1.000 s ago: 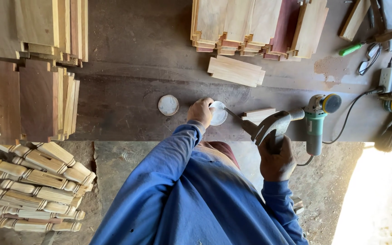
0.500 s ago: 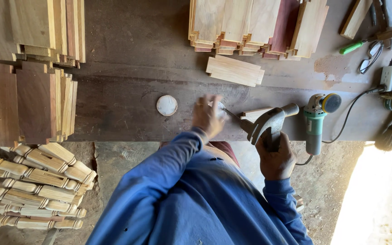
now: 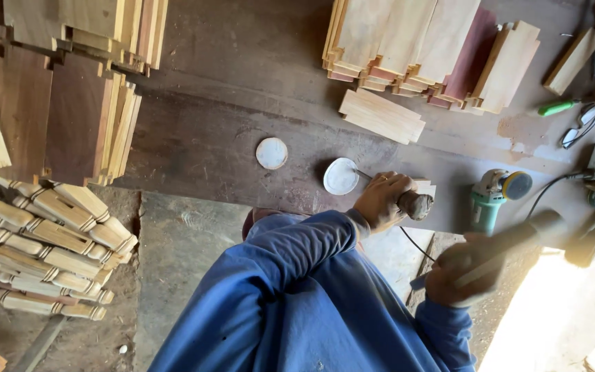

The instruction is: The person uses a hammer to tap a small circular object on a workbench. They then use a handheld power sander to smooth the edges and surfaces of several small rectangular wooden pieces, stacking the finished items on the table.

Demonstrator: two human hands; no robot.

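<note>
Fingers of the left hand [image 3: 380, 200] are wrapped around a dark wooden handle [image 3: 416, 204] — prob. a chisel or similar tool, its tip hidden, so can't say which. Butt end of the handle sticks out to the right of the fist, centre-right of the frame, resting near the front edge of the workbench [image 3: 228, 138]. Its long axis runs roughly left-right, and the butt faces toward the right hand.

Right hand [image 3: 459, 275] sits lower right, off the bench, fingers closed on a hammer [image 3: 518, 238] — motion-blurred, shaft angled up and to the right, head out toward the bright right edge. So the hammer lies below-right of the handle butt, apart from it, not touching.

Left hand is the one on the work; the right is well clear of it.

Just left of the left hand: a white round lid [image 3: 341, 176] w/ a thin rod leaning at it, and a second round disc [image 3: 271, 153] further left. An angle grinder [image 3: 494, 196] lies right of the handle. Stacked boards [image 3: 414, 41] at upper centre, turned spindles [image 3: 43, 241] lower left.
</note>
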